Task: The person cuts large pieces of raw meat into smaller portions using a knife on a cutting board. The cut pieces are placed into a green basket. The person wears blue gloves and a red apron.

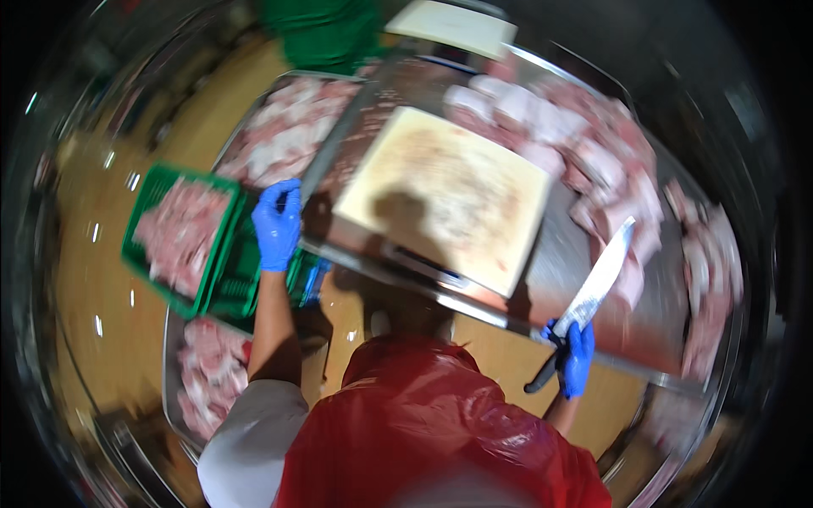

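My gloved left hand (pixel 276 227) is raised beside the steel tray of pale pink meat (pixel 279 127), its fingers curled; whether they hold anything small is unclear. My gloved right hand (pixel 576 360) grips a large knife (pixel 601 279) by its black handle, blade angled up and to the right over the steel table's right side (pixel 644 330). Between my hands lies a worn cream cutting board (pixel 457 203). A pile of pale pink meat chunks (pixel 593 169) lies beyond the knife.
Left are a green crate of meat (pixel 178 237) and a lower meat tray (pixel 207 372). More meat (pixel 707 288) lies at far right. A white board (pixel 449 25) and green plastic containers (pixel 322 30) stand at the back. A yellowish floor (pixel 93 254) shows left.
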### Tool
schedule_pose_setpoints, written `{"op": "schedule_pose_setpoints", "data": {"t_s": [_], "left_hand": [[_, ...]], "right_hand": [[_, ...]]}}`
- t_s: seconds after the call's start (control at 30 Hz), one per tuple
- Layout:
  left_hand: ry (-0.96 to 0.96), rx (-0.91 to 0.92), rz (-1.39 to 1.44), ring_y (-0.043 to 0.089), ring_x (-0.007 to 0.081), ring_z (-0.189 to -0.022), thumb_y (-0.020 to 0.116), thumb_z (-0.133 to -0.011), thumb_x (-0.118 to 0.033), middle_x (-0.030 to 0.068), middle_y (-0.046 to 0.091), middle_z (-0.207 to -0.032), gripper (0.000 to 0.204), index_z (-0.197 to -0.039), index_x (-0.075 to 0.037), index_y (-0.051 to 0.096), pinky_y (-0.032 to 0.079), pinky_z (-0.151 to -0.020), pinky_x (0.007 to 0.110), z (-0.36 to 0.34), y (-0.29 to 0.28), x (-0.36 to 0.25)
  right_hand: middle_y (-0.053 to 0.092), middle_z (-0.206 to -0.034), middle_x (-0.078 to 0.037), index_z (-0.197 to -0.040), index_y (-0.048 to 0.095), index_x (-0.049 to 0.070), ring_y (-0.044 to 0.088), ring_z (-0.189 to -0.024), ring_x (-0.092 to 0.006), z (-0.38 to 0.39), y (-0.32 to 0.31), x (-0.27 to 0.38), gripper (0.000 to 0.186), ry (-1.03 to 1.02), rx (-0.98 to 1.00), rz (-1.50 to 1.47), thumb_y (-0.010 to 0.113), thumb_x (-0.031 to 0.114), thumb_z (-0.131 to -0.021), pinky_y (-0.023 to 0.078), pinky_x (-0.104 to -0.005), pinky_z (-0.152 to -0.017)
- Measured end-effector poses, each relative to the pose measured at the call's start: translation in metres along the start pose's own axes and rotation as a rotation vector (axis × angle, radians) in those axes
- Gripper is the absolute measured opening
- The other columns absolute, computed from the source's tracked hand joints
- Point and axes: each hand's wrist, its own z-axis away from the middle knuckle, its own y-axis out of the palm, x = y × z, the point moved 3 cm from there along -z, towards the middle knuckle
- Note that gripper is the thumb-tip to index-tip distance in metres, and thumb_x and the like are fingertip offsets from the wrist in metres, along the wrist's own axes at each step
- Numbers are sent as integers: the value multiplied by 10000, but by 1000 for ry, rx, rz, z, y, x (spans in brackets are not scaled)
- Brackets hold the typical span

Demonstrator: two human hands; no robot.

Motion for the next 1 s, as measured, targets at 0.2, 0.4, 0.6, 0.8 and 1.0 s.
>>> {"op": "schedule_pose_setpoints", "data": {"t_s": [0.2, 0.4, 0.6, 0.8, 1.0], "left_hand": [[439, 628, 42, 671, 169, -912, 671, -936, -116, 106, 715, -1005, 259, -1161, 12, 677, 527, -814, 303, -9, 256, -105], [795, 1160, -112, 670, 377, -1079, 728, -855, -357, 261, 673, -1177, 595, -1285, 31, 590, 523, -944, 444, 83, 551, -136], [487, 1033, -492, 654, 385, -1147, 846, -630, -574, 274, 655, -1242, 984, -1297, 95, 572, 524, -981, 447, 143, 757, -111], [256, 1171, -497, 669, 347, -1134, 894, -512, -496, 237, 670, -1247, 1003, -1268, 96, 602, 543, -967, 419, 151, 799, -130], [-81, 1233, -42, 660, 369, -1062, 909, -544, -251, 202, 655, -1189, 951, -1330, 81, 489, 555, -920, 417, 161, 758, -101]], "right_hand": [[666, -928, -100, -1190, 538, 12, 671, -794, -194, 40, -52, -36, 243, 15, -234, -1, 484, 219, -1076, 566, -329, -772], [667, -920, -96, -1221, 536, 9, 673, -783, -180, 78, -106, -108, 290, 115, -510, -57, 501, 255, -1071, 568, -316, -743], [673, -941, -98, -1223, 550, -15, 681, -787, -167, 104, -138, -124, 280, 166, -660, -24, 493, 208, -1064, 580, -319, -726], [660, -963, -102, -1284, 519, 1, 684, -802, -183, 138, -169, -141, 311, 143, -844, -218, 505, 223, -1066, 590, -327, -733], [651, -981, -78, -1287, 526, 9, 674, -794, -170, 85, -192, -112, 304, 78, -767, -194, 516, 213, -1063, 580, -313, -720]]}}
